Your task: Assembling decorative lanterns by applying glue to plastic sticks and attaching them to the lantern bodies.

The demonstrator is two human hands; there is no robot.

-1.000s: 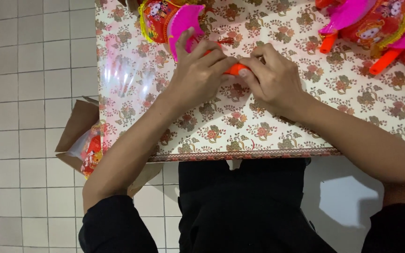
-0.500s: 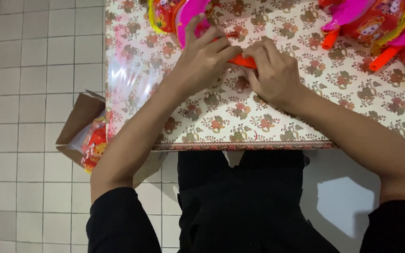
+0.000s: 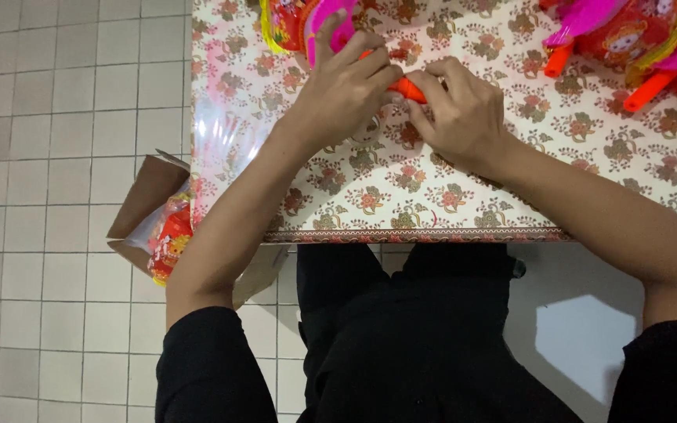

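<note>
Box: a brown cardboard box [image 3: 146, 205] stood open on the tiled floor [image 3: 56, 117] beside the counter's left edge; it held red and yellow packaged toys [image 3: 168, 243] in clear wrap; part of it was hidden under the counter.
Counter: a floral-patterned cloth [image 3: 401, 196] covered the counter; a heap of pink, red and orange toys [image 3: 636, 39] lay at the far right corner, well apart from the hands.
Work piece: an orange stick [image 3: 407, 88] lay between the two hands near the counter's far edge; its left end met a pink and red toy [image 3: 315, 23] under the left hand.
Change: against the frame half a second before, both hands and the orange stick kept much the same place; the view sat slightly lower over the counter.
Left hand: left hand [image 3: 346, 90] lay palm down, fingers curled over the pink toy and the stick's left end; grip closed on the stick.
Right hand: right hand [image 3: 464, 117] lay palm down, forearm angled in from the lower right; thumb and forefinger pinched the stick's right end; grip closed.
</note>
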